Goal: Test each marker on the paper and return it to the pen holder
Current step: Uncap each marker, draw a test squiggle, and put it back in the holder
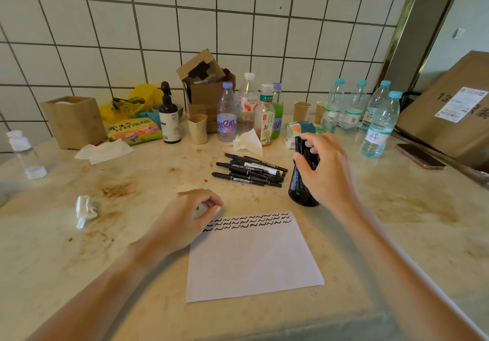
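Observation:
A white paper sheet (254, 256) lies in front of me, with rows of black squiggles along its top edge. My left hand (182, 221) rests at the sheet's top left corner, fingers loosely curled and holding nothing. A black mesh pen holder (301, 190) stands just beyond the sheet's top right corner. My right hand (322, 166) is over the holder and pinches a black marker (298, 145) that stands upright in its mouth. Several black markers (251, 170) lie in a loose pile on the counter, left of the holder.
Bottles (227, 113), paper cups (198, 128), a cardboard box (206, 89) and tissues (248, 141) crowd the back by the tiled wall. More water bottles (378, 126) and a phone (420, 156) sit at the right. A crumpled tissue (85, 209) lies at the left.

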